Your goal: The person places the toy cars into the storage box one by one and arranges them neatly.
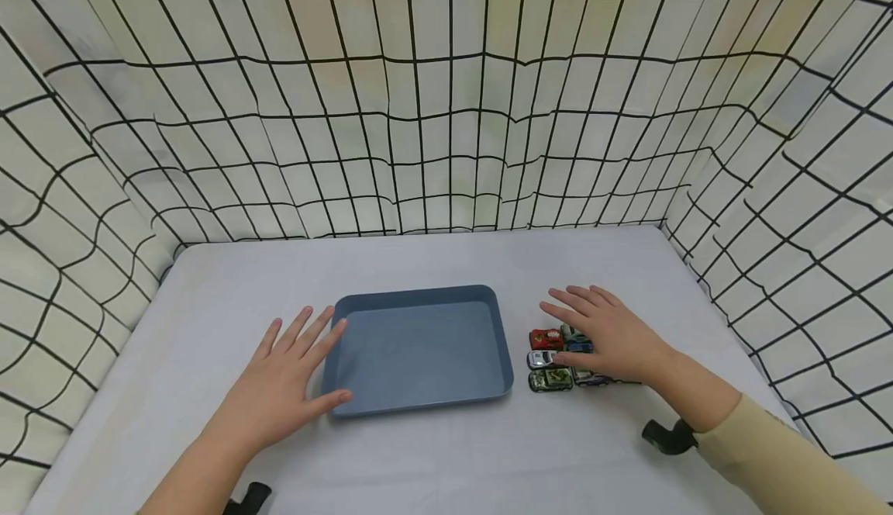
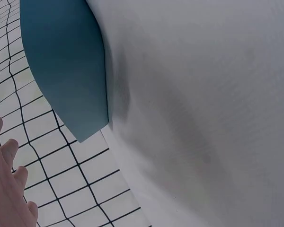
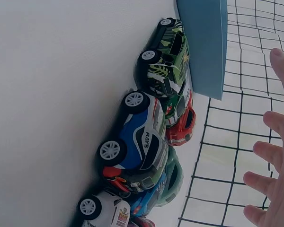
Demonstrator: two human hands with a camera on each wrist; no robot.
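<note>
A shallow blue-grey tray (image 1: 425, 352) lies on the white tabletop. My left hand (image 1: 282, 379) is spread with straight fingers at the tray's left edge; whether it touches the rim I cannot tell. Right of the tray stands a tight group of several toy cars: a red one (image 1: 546, 339), a silver-white one (image 1: 540, 359), and a green patterned one (image 1: 551, 379) in front. Over them hovers my right hand (image 1: 617, 336), fingers extended, holding nothing and hiding part of the group. The right wrist view also shows a blue-and-white car (image 3: 142, 137) and a white one (image 3: 104, 210).
White cloth (image 1: 446, 461) covers the table. Pale walls with a black grid (image 1: 446, 112) enclose the back and both sides. A dark curved piece (image 1: 670, 437) sticks out beneath the right wrist, and a similar one (image 1: 247, 498) beneath the left.
</note>
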